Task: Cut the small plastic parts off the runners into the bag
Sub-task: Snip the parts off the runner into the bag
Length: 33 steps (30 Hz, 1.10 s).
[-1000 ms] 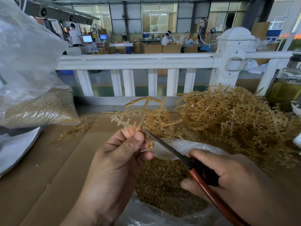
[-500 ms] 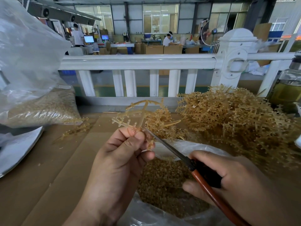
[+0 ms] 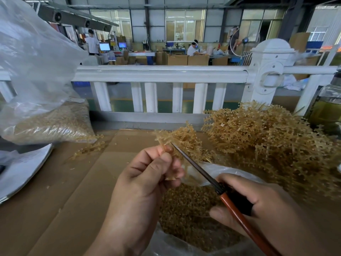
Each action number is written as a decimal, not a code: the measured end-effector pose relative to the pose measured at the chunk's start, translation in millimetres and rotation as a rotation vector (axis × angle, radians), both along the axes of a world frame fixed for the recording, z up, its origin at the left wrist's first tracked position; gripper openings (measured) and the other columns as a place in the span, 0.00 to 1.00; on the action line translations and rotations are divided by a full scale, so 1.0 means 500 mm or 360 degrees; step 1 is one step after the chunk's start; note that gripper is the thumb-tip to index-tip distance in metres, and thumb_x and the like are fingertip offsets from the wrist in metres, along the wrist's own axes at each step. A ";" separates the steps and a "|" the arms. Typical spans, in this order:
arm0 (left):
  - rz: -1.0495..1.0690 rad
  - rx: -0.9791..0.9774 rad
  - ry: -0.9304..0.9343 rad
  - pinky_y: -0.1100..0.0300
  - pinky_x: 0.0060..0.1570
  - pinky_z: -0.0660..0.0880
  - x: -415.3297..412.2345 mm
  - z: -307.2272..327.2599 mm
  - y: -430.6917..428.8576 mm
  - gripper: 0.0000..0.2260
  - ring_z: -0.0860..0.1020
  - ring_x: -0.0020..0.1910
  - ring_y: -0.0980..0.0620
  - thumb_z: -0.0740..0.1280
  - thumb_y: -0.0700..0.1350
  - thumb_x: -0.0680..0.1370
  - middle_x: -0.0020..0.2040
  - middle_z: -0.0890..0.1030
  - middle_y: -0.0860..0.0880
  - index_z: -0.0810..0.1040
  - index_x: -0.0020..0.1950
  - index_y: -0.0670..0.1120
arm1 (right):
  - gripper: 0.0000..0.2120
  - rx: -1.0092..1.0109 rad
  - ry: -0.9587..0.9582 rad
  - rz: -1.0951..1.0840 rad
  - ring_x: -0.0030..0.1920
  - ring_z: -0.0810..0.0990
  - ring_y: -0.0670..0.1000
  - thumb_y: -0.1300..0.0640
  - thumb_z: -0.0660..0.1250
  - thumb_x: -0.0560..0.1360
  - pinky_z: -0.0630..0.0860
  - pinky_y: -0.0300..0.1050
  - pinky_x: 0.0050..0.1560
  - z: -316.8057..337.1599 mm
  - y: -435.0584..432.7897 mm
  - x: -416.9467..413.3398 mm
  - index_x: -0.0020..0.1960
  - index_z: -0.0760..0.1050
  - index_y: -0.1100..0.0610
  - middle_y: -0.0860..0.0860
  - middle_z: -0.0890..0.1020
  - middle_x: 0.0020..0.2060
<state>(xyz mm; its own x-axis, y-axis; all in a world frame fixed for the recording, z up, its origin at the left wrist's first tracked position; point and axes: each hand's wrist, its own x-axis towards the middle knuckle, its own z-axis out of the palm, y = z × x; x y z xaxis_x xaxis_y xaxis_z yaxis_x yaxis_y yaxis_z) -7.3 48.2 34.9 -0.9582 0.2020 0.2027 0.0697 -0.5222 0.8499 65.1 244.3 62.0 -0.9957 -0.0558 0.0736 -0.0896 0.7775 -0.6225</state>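
At my far left a big clear sack [image 3: 46, 124] of cut pieces leans on the counter [image 3: 77, 200]. A stack of white papers [image 3: 20, 170] lies in front of it, and a loose runner [image 3: 90, 147] lies just beside its lower corner. My left hand [image 3: 145, 183] is raised over the counter, thumb and fingers pinching a tan runner [image 3: 160, 136], which is blurred. The tip of the scissors [image 3: 203, 173] touches that runner right at my thumb, and the blades show as one thin dark line. Below both hands the open bag [image 3: 227, 171] sits at the counter's near edge, filled with small parts [image 3: 186, 209]. My right hand [image 3: 267, 209] curls round the scissors' red-brown handles. Behind it a tangled pile of runners [image 3: 267, 145] covers the counter up to the white railing [image 3: 158, 73]. A glass jar [image 3: 326, 111] of yellowish liquid stands at the far right.
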 end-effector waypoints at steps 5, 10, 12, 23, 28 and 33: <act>-0.0040 0.0106 -0.0105 0.62 0.39 0.80 -0.004 0.002 -0.007 0.02 0.83 0.40 0.51 0.72 0.45 0.68 0.44 0.85 0.44 0.83 0.40 0.51 | 0.33 0.0010 -0.0004 0.0008 0.44 0.81 0.36 0.17 0.60 0.59 0.78 0.41 0.44 -0.008 0.009 0.000 0.58 0.70 0.33 0.36 0.81 0.46; -0.0037 0.0196 -0.0245 0.60 0.38 0.82 -0.010 0.001 -0.008 0.10 0.86 0.43 0.50 0.75 0.47 0.64 0.49 0.87 0.42 0.81 0.44 0.48 | 0.31 0.0001 0.0041 0.0016 0.41 0.82 0.38 0.19 0.61 0.60 0.75 0.35 0.46 -0.015 0.013 -0.003 0.58 0.71 0.34 0.37 0.82 0.43; -0.0049 0.0211 -0.0273 0.60 0.38 0.82 -0.011 0.001 -0.009 0.07 0.86 0.45 0.50 0.76 0.48 0.64 0.49 0.87 0.44 0.84 0.41 0.51 | 0.30 -0.0015 0.0054 0.0027 0.41 0.82 0.37 0.20 0.62 0.61 0.75 0.34 0.45 -0.017 0.013 -0.003 0.57 0.71 0.33 0.37 0.82 0.43; -0.0086 0.0223 -0.0270 0.63 0.34 0.76 -0.017 -0.006 -0.009 0.04 0.75 0.34 0.55 0.75 0.45 0.66 0.37 0.75 0.50 0.82 0.39 0.51 | 0.28 0.0010 0.0084 0.0039 0.45 0.80 0.34 0.21 0.61 0.60 0.74 0.29 0.47 -0.011 0.000 0.001 0.56 0.70 0.31 0.31 0.79 0.46; 0.0008 0.0054 -0.0107 0.60 0.39 0.76 -0.016 -0.011 -0.002 0.07 0.77 0.34 0.55 0.69 0.43 0.71 0.34 0.76 0.50 0.78 0.33 0.52 | 0.33 0.0069 0.0025 0.0028 0.49 0.78 0.31 0.17 0.56 0.57 0.76 0.32 0.45 -0.005 -0.005 0.002 0.59 0.67 0.28 0.26 0.76 0.49; 0.0081 0.0026 -0.0099 0.55 0.42 0.73 -0.014 -0.015 0.001 0.08 0.77 0.33 0.55 0.65 0.42 0.70 0.34 0.76 0.50 0.78 0.31 0.52 | 0.38 0.0034 -0.0012 0.0028 0.53 0.77 0.36 0.12 0.50 0.53 0.78 0.41 0.51 -0.012 -0.011 0.010 0.61 0.62 0.23 0.30 0.73 0.55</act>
<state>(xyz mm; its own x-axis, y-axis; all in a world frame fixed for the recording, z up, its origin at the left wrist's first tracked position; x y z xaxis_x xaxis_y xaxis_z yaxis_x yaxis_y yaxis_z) -14.3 48.9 27.2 -0.9779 0.1500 0.1454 0.0438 -0.5333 0.8448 70.1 239.0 56.1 -0.9951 -0.0749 0.0648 -0.0989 0.7888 -0.6066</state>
